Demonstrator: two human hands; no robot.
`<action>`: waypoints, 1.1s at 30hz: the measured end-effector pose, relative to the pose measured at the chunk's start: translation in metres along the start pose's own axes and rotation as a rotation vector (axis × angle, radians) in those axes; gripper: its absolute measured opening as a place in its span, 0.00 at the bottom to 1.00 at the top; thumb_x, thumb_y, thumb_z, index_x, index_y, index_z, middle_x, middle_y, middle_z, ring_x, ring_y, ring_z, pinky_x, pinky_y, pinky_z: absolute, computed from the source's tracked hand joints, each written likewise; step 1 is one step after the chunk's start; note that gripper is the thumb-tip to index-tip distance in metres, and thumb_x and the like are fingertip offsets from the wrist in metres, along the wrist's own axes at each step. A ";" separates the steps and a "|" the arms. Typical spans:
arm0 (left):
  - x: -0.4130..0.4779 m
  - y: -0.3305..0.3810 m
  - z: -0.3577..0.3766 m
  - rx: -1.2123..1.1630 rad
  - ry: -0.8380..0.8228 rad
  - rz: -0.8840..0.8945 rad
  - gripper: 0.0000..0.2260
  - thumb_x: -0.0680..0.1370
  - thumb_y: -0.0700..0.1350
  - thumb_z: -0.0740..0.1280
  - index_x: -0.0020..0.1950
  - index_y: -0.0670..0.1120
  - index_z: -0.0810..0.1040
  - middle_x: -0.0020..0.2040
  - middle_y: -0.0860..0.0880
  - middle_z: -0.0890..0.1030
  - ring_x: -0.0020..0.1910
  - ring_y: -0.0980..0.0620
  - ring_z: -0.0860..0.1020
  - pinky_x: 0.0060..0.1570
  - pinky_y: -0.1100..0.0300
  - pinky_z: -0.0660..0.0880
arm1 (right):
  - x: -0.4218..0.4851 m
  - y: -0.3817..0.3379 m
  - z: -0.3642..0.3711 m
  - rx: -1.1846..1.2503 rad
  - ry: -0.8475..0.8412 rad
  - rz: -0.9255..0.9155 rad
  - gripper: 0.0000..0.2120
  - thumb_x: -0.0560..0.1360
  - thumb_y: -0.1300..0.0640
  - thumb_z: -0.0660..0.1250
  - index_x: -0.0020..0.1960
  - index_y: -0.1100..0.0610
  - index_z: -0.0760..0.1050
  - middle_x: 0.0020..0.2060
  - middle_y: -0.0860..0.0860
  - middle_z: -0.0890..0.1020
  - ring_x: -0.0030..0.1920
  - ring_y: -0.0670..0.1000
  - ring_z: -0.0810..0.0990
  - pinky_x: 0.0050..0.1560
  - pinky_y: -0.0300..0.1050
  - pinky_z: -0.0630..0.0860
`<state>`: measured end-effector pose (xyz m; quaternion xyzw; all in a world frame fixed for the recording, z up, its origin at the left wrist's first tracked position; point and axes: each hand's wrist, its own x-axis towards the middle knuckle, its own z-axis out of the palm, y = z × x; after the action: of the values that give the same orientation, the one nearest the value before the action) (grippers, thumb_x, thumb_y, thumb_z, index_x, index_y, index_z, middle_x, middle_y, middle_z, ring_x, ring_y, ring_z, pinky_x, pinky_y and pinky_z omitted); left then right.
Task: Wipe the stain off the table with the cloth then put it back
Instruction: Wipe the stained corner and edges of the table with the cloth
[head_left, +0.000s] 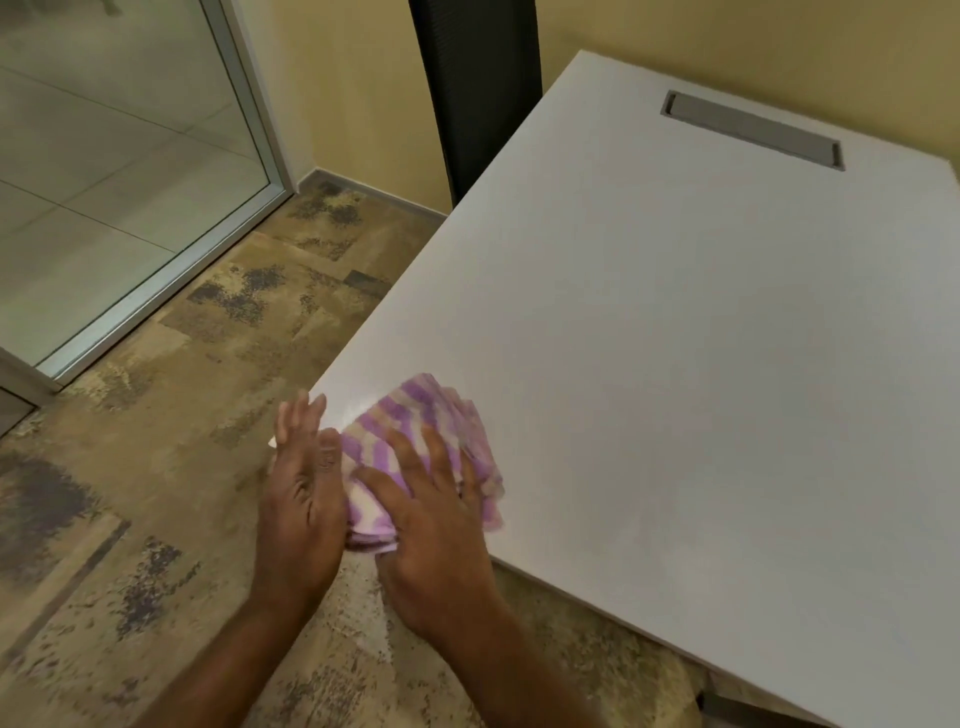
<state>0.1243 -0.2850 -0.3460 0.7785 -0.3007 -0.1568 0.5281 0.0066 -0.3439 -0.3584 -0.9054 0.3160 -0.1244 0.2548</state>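
A purple and white striped cloth (415, 431), folded in layers, lies on the near left corner of the white table (675, 338). My right hand (431, 525) rests flat on top of the cloth with its fingers spread. My left hand (304, 493) stands edge-on against the cloth's left side at the table corner, fingers straight and together. The frame is blurred around the hands. I see no stain on the bare tabletop.
A grey cable hatch (750, 129) is set into the far end of the table. A black chair back (475, 88) stands at the table's far left side. A glass partition (119, 171) with a metal frame runs along the left over mottled brown carpet (130, 519).
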 end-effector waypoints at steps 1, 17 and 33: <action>-0.001 0.001 0.004 0.034 -0.040 -0.006 0.23 0.86 0.57 0.55 0.80 0.53 0.65 0.82 0.59 0.58 0.82 0.62 0.50 0.79 0.54 0.54 | -0.012 0.007 -0.005 -0.017 0.020 0.025 0.22 0.82 0.46 0.59 0.76 0.40 0.66 0.82 0.43 0.53 0.82 0.49 0.38 0.79 0.63 0.40; -0.010 -0.034 0.039 0.646 -0.226 0.279 0.31 0.85 0.61 0.48 0.84 0.46 0.56 0.84 0.47 0.52 0.84 0.52 0.45 0.82 0.50 0.41 | -0.082 0.119 -0.065 -0.218 0.434 0.534 0.28 0.69 0.46 0.56 0.69 0.46 0.71 0.75 0.56 0.71 0.78 0.64 0.60 0.70 0.73 0.59; -0.011 -0.030 0.042 0.761 -0.264 0.241 0.30 0.86 0.59 0.44 0.84 0.46 0.51 0.85 0.45 0.47 0.84 0.47 0.42 0.81 0.43 0.43 | 0.062 0.089 -0.033 -0.188 0.304 0.438 0.31 0.73 0.47 0.58 0.76 0.45 0.68 0.78 0.55 0.67 0.80 0.65 0.56 0.74 0.72 0.46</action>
<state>0.1013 -0.3011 -0.3904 0.8505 -0.4912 -0.0700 0.1743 -0.0036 -0.4562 -0.3745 -0.8062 0.5488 -0.1709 0.1401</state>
